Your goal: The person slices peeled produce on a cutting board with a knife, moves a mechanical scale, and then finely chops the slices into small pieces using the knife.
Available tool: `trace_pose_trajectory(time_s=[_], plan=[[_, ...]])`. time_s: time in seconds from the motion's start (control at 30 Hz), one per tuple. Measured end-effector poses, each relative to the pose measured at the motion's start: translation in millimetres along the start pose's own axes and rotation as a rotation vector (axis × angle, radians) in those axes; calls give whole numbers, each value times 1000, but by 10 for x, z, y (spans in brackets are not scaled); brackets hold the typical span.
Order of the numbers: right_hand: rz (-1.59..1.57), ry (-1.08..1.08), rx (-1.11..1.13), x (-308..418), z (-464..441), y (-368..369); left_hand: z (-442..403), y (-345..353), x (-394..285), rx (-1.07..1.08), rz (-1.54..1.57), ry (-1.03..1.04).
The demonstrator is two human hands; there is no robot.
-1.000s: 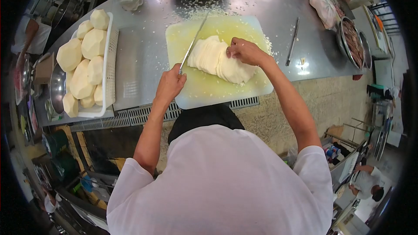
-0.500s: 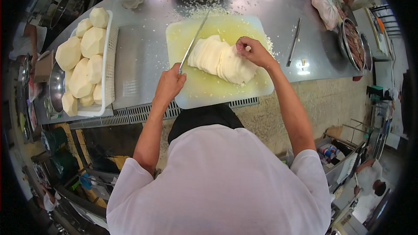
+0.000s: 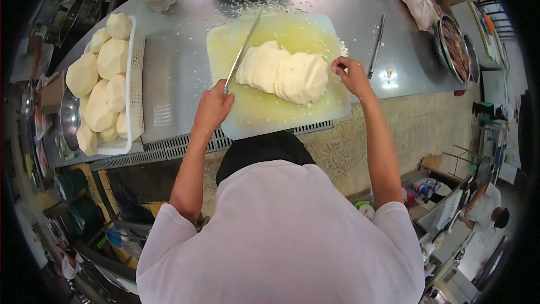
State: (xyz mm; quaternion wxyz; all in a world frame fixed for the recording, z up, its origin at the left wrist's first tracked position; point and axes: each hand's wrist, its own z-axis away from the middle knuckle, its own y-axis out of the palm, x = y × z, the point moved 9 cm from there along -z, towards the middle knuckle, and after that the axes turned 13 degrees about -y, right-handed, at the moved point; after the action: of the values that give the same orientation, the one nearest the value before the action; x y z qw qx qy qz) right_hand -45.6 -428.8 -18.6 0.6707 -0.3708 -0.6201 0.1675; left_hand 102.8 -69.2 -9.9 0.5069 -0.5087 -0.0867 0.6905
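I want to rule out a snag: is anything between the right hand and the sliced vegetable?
Nothing visible is: only a narrow gap over the cutting board separates the right hand from the sliced vegetable. The knife, in the left hand, is on its opposite side.

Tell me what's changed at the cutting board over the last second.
The right hand has left the pale slices and moved rightward, to the right edge of the cutting board; whether it holds anything is too small to tell. The whole view has shifted slightly. The left hand still grips the knife, and the slices lie much as before.
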Motion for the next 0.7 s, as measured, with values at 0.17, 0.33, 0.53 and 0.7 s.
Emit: trace_pose_trajectory(time_s=[0.17, 0.33, 0.53, 0.7], plan=[[23, -95, -86, 190, -46, 197, 4, 8, -5, 6, 4, -4], [150, -51, -112, 161, -78, 236, 9, 7, 0, 24, 26, -24], [244, -28, -268, -66, 125, -25, 14, 11, 14, 1, 38, -5], [-157, 229, -280, -371, 777, -170, 18, -19, 20, 5, 47, -3]])
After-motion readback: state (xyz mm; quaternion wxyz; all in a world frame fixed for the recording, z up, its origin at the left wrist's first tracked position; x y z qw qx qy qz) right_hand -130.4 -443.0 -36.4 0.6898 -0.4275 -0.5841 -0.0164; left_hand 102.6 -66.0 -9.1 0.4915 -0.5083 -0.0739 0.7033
